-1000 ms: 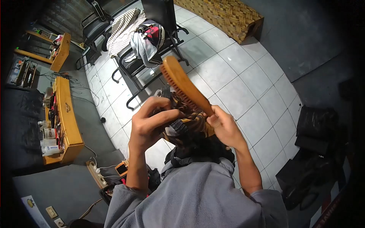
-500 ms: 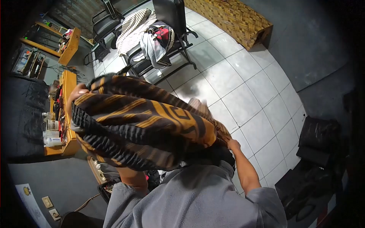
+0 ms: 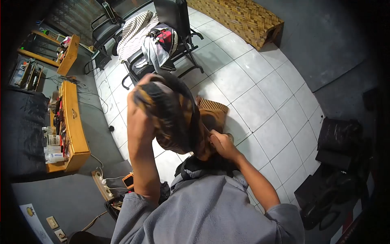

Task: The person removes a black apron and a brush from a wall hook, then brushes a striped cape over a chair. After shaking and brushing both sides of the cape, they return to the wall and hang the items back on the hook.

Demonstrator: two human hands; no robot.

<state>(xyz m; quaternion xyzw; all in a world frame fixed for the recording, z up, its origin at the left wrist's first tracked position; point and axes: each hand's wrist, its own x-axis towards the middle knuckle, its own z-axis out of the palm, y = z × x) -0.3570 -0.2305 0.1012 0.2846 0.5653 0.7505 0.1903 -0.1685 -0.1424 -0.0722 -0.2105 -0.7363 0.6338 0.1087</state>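
A dark brown and mustard patterned cloth point(image 3: 187, 118) hangs bunched up in front of my chest, with black on its folds. My left hand point(image 3: 141, 95) is raised on its upper left side, closed around a gathered part; the cloth hides some of the fingers. Lower down, my right hand point(image 3: 224, 145) pinches the cloth at its right edge. A flap with a striped border point(image 3: 213, 106) hangs out beyond my right hand. The upper part of the cloth is blurred by motion.
Ahead stands a black chair point(image 3: 172, 18) with striped and white clothes point(image 3: 140, 30) piled on it. A wooden shelf point(image 3: 77, 126) with bottles runs along the left. A woven bamboo box point(image 3: 243, 20) sits at the back, and a dark bag point(image 3: 339, 138) at the right.
The cloth was spread wide between my hands and is now bunched together. My left hand has moved right, and my right hand has come inward to the left.
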